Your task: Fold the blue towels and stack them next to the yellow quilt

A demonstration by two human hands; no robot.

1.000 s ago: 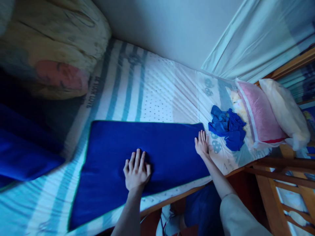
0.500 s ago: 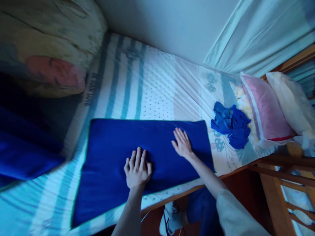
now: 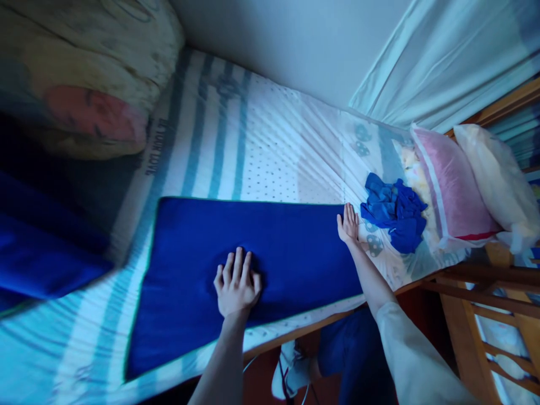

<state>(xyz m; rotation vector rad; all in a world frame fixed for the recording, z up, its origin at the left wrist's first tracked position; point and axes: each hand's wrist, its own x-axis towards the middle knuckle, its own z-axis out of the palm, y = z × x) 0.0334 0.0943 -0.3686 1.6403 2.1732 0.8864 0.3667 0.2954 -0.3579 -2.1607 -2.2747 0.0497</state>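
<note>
The flat cloth (image 3: pixel 291 247) is a deep, even blue, four-sided, with a thin green trim along its edges. It lies spread out on the bed (image 3: pixel 272 174), near the wooden side rail (image 3: pixel 291 337), its surface mostly smooth apart from a slight dip around the left hand (image 3: pixel 238 287). That hand is palm down on the middle of the cloth, fingers spread and gently bent, the forearm coming up from below. The right hand (image 3: pixel 349 225) lies palm down at the cloth's right edge, fingers straight and close together, thumb slightly apart, the arm slanting in from the lower right. A crumpled blue garment (image 3: pixel 396 211) sits just beyond it.
</note>
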